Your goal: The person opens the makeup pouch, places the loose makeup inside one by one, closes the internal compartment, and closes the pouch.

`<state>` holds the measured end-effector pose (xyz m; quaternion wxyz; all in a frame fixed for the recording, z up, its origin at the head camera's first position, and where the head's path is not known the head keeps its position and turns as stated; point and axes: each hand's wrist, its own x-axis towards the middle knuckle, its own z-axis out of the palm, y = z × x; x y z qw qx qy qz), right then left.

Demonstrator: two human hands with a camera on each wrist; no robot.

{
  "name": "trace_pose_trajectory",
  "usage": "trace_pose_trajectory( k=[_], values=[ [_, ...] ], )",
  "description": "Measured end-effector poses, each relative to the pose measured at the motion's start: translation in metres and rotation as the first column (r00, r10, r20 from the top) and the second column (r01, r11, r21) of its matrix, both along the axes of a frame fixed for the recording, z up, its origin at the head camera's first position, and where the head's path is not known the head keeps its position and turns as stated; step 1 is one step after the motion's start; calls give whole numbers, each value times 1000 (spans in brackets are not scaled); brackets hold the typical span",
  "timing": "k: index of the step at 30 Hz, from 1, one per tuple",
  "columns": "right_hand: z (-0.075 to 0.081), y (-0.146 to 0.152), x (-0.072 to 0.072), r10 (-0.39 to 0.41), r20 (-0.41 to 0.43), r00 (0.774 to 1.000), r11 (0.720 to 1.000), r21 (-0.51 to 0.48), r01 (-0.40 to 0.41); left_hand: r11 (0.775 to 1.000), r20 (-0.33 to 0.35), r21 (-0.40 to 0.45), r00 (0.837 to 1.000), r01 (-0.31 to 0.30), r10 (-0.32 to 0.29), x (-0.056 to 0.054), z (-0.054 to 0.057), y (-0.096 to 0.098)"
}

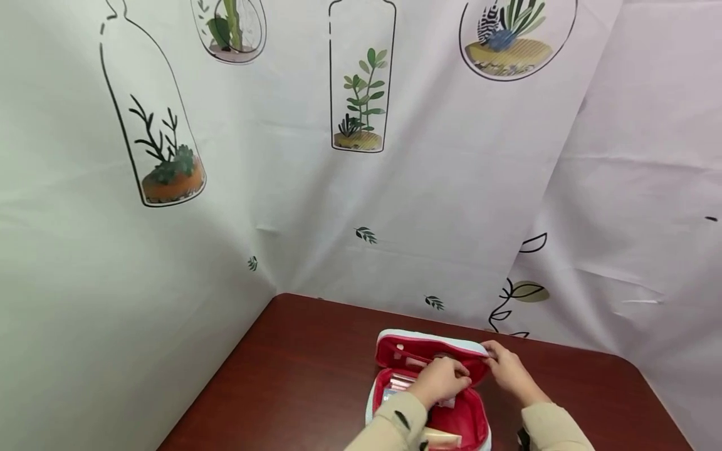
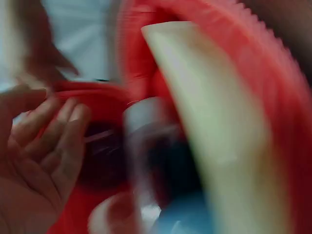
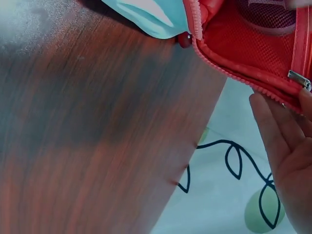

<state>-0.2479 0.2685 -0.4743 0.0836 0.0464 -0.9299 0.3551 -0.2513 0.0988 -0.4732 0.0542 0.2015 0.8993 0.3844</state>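
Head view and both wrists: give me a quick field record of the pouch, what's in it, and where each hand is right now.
pouch: red-lined, pale blue outside, unzipped, flap raised, on the table
contents: cream tube and other small items, too blurred to name
left hand: inside the open pouch, fingers loosely curled; grip unclear
right hand: at the flap's right edge, fingers beside the zipper
backdrop: white sheet printed with plants

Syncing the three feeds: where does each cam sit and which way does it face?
Head: on the head, looking forward and down at the table and red pouch; both hands and sleeves show.
Left wrist: inside the pouch, blurred; left hand shows.
Right wrist: along the pouch's zipper edge; right hand shows.
All views share the pouch.
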Motion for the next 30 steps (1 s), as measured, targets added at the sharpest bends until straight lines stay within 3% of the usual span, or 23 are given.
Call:
trace_pose_trajectory(
  k=[2, 5, 7, 9, 15, 21, 27, 30],
  values=[
    [-4, -4, 0, -2, -9, 1000, 1000, -12, 2, 987, 54, 89, 990, -136, 132, 0, -11, 15],
    [-8, -10, -1, 14, -20, 1000, 1000, -21, -15, 913, 62, 242, 944, -329, 324, -1, -23, 28],
    [-9, -12, -1, 19, -21, 1000, 999, -29, -20, 887, -16, 249, 914, -388, 404, -2, -28, 33],
    [-9, -11, 0, 12, -19, 1000, 1000, -25, -12, 877, -46, 236, 897, -417, 439, -3, -30, 37],
    [-4, 2, 4, -4, -7, 1000, 1000, 22, 4, 895, -104, 214, 902, -392, 420, -5, -31, 50],
    [-7, 1, 3, -5, -16, 1000, 999, 38, 5, 910, -180, 174, 896, -377, 406, -6, -30, 48],
    [-10, 1, 2, -38, -48, 998, 996, 81, 42, 954, -267, 39, 916, -298, 298, -6, -27, 47],
    [-9, 1, 3, -57, -38, 998, 993, 103, 61, 965, -290, -22, 925, -261, 244, -7, -25, 46]
  ],
)
